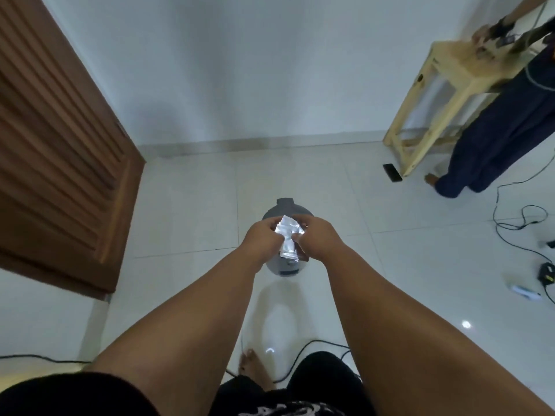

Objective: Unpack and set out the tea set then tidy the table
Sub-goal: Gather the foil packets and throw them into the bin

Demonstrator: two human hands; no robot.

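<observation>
Head view: left hand (pixel 260 235) and right hand (pixel 315 237) both grip crumpled silvery wrapping (pixel 287 232) above a grey bin (pixel 282 210); cables (pixel 516 226) trail on the floor (pixel 186 205).

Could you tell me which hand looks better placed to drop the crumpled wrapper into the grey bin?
Neither clearly: left hand and right hand both grip the wrapper directly above the bin.

silver crinkly wrapper (pixel 287 235), grey bin (pixel 282 210), brown slatted door (pixel 60 139), white tiled floor (pixel 330 190), pale wood table (pixel 432 94)
</observation>
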